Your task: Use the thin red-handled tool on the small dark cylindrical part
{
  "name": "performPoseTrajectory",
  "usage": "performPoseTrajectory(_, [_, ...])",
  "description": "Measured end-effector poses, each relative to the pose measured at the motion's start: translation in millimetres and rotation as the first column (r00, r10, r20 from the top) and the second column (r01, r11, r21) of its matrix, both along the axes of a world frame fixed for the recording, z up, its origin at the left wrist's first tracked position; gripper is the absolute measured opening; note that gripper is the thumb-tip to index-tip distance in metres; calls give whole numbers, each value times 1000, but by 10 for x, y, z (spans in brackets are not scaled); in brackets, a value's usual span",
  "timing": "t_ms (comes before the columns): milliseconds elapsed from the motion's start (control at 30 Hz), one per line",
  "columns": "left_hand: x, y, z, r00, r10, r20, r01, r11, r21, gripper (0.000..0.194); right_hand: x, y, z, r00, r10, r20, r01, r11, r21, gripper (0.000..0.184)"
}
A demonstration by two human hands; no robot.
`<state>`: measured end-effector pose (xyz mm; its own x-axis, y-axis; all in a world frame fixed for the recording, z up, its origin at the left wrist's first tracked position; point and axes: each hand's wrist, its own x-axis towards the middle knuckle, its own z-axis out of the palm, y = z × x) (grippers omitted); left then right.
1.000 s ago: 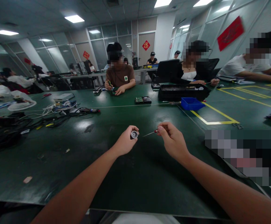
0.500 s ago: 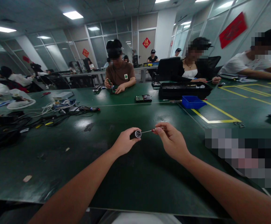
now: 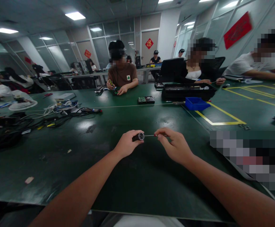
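Observation:
My left hand [image 3: 127, 144] is closed around a short black cylinder [image 3: 136, 137] with a silver-rimmed round end facing right and toward me; it looks like a small flashlight, though its kind is not certain. My right hand [image 3: 174, 143] pinches a screwdriver [image 3: 149, 135] with a thin metal shaft and a reddish handle end, mostly covered by my fingers. Its shaft points left and reaches the rim of the cylinder's open end. Whether the tip is inside or just against the rim cannot be made out. Both hands are held above the green table [image 3: 128, 176].
A blue bin [image 3: 197, 103] and a long black tray [image 3: 187, 92] stand at the back right. Near the middle lies a hard drive [image 3: 146, 100]. Tangled cables [image 3: 64, 110] spread at the left. Across the table a co-worker in a brown shirt [image 3: 122, 75] handles a tool.
My right hand has turned slightly, and the screwdriver's shaft now lies more level. The cylinder stays in my left hand, almost in the same place.

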<state>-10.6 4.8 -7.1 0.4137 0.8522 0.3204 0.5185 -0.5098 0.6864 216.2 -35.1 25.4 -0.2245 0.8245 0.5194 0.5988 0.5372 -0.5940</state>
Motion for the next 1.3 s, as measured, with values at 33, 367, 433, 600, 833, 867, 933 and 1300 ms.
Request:
performPoseTrajectory(33, [0, 1, 2, 1000, 5, -1, -5, 1000, 0, 32, -2, -4, 5, 1000, -2, 2, 2, 1000, -26, 20])
performPoseTrajectory(367, [23, -9, 31, 1000, 8, -21, -8, 1000, -2, 32, -36, 48, -118, 947, -128, -295, 54, 967, -248, 24])
performPoseTrajectory(433, [14, -12, 40, 1000, 22, -21, -21, 1000, 6, 32, -43, 81, -140, 908, -126, -398, 4, 956, -295, 25])
performPoseTrajectory(600, [6, -19, 85, 998, 8, -58, -5, 999, 49, 31, -50, 169, -149, 613, -231, -755, -283, 828, -483, 29])
performPoseTrajectory(833, [36, -27, 110, 991, 30, -131, -23, 998, 58, 30, -11, 203, -202, 671, -194, -715, -155, 907, -391, 29])
performPoseTrajectory(867, [36, -28, 109, 991, 37, -127, -30, 998, 59, 30, -5, 193, -202, 722, -167, -672, -117, 927, -356, 30])
performPoseTrajectory(933, [34, -29, 107, 992, 45, -118, -39, 998, 57, 31, 2, 164, -184, 815, -131, -564, -48, 956, -291, 31])
performPoseTrajectory(1300, [35, -32, 89, 992, 52, -113, -46, 997, 58, 35, -34, 58, -80, 933, -127, -336, 63, 979, -194, 27])
